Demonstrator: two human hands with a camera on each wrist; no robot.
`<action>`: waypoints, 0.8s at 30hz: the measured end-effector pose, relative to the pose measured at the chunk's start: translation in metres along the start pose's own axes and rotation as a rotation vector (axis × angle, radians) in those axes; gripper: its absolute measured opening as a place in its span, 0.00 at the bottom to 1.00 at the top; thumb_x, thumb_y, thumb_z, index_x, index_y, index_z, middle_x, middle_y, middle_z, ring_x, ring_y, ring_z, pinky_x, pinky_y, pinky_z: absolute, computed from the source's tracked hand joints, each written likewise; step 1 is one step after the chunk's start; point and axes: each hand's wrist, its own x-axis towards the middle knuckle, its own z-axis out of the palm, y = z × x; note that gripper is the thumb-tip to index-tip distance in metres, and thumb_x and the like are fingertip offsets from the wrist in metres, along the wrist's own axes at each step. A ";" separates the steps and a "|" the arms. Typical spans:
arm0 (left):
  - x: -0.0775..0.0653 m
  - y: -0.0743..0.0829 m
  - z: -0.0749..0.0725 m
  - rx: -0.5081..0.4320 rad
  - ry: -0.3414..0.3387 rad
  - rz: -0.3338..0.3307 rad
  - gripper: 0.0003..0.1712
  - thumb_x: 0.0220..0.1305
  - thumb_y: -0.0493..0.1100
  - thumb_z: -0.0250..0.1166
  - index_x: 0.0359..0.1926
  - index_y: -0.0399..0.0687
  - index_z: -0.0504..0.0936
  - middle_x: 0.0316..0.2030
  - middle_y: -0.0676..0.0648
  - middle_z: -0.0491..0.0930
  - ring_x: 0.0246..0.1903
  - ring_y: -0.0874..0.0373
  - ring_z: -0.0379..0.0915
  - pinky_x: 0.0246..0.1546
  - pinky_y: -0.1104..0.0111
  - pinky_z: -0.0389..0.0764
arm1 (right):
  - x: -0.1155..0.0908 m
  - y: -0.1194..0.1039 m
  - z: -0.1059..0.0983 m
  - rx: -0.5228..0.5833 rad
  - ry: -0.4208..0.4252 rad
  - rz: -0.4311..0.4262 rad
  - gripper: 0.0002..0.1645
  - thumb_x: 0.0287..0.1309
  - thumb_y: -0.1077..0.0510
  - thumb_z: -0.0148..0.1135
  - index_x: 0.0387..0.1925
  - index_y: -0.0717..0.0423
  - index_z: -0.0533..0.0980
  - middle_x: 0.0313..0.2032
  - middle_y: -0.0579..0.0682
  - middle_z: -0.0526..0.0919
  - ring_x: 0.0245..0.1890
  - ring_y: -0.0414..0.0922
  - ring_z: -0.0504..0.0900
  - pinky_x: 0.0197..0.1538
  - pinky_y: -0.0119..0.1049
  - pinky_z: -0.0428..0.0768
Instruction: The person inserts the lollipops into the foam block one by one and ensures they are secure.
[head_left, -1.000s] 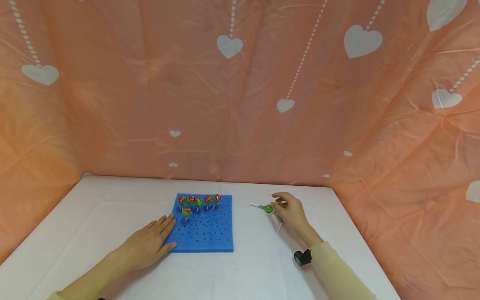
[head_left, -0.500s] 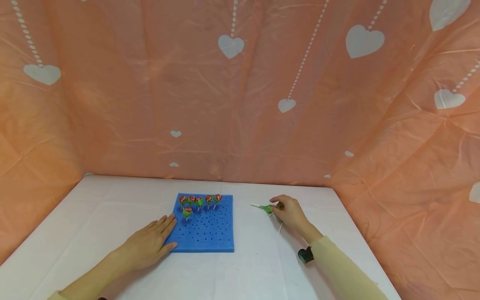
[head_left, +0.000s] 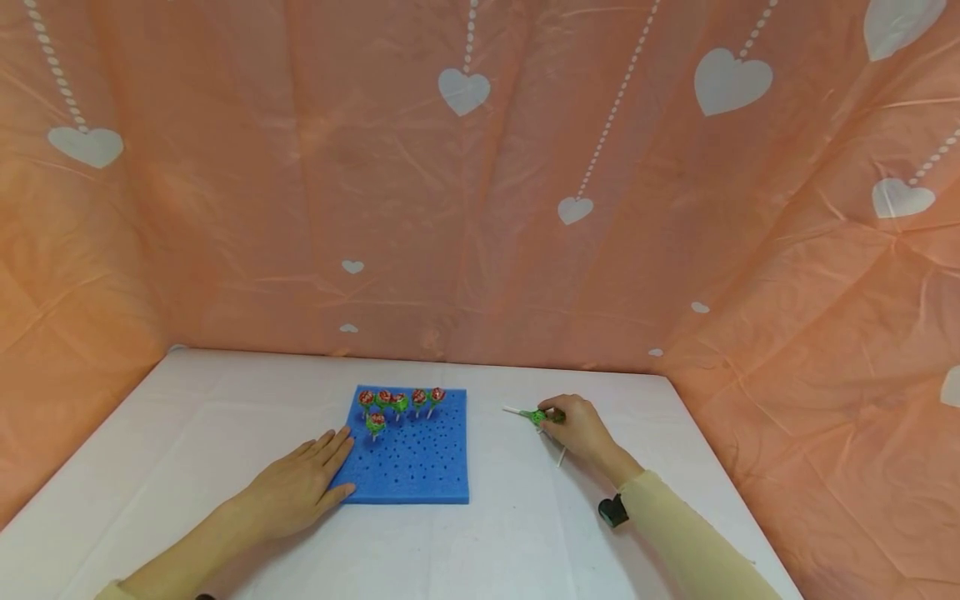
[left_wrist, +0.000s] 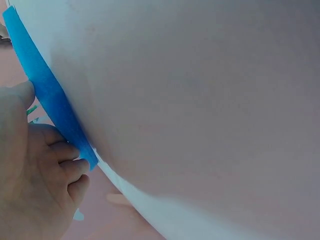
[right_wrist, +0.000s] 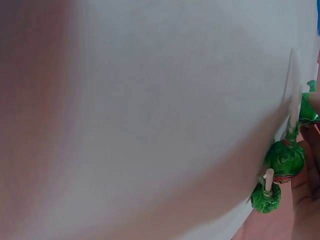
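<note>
My left hand [head_left: 296,487] rests with straight fingers on the left edge of a blue foam board [head_left: 423,483] dotted with small holes. The board's side shows against the fingers in the left wrist view. Several lollipops stand upright along its far part, one lollipop [head_left: 376,423] a little nearer. On the right, my right hand [head_left: 585,429] pinches a green-wrapped lollipop [right_wrist: 308,107] between thumb and fingers. Against it lie another lollipop [right_wrist: 285,160] and a third lollipop [right_wrist: 266,197]. In the head view the fingers partly hide this cluster; a white stick points left.
A white cloth-covered table [head_left: 487,542] lies under everything. Orange fabric [head_left: 420,208] with white hearts hangs behind and at both sides. A dark device [head_left: 613,510] sits at the right wrist, by the sleeve.
The right hand's thumb and fingers have come down and closed on a lollipop. My left hand stays on the board's edge.
</note>
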 end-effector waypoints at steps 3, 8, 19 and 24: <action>0.000 0.000 0.000 -0.001 0.001 0.000 0.40 0.79 0.57 0.57 0.71 0.25 0.69 0.73 0.27 0.63 0.72 0.29 0.61 0.70 0.40 0.67 | 0.000 0.000 0.001 -0.013 0.004 -0.006 0.16 0.60 0.63 0.74 0.50 0.58 0.86 0.36 0.45 0.84 0.40 0.43 0.79 0.44 0.40 0.80; 0.000 0.001 -0.001 -0.010 -0.004 0.000 0.40 0.79 0.57 0.56 0.71 0.25 0.68 0.74 0.27 0.63 0.72 0.29 0.61 0.70 0.39 0.67 | -0.001 -0.001 0.002 -0.014 0.009 -0.003 0.15 0.61 0.63 0.74 0.50 0.57 0.86 0.36 0.45 0.84 0.40 0.42 0.78 0.45 0.40 0.79; 0.000 0.002 -0.002 -0.029 -0.025 -0.007 0.40 0.79 0.57 0.56 0.71 0.24 0.68 0.74 0.27 0.62 0.73 0.29 0.59 0.71 0.39 0.66 | -0.003 -0.001 0.002 -0.017 0.042 -0.023 0.15 0.61 0.63 0.74 0.50 0.56 0.86 0.37 0.46 0.84 0.40 0.43 0.78 0.44 0.40 0.79; 0.000 0.002 -0.002 -0.040 -0.039 -0.020 0.41 0.79 0.58 0.56 0.72 0.24 0.67 0.74 0.27 0.62 0.73 0.29 0.58 0.72 0.39 0.65 | -0.005 -0.004 0.000 -0.006 0.082 -0.042 0.15 0.61 0.63 0.74 0.50 0.55 0.86 0.39 0.48 0.84 0.40 0.43 0.78 0.44 0.40 0.80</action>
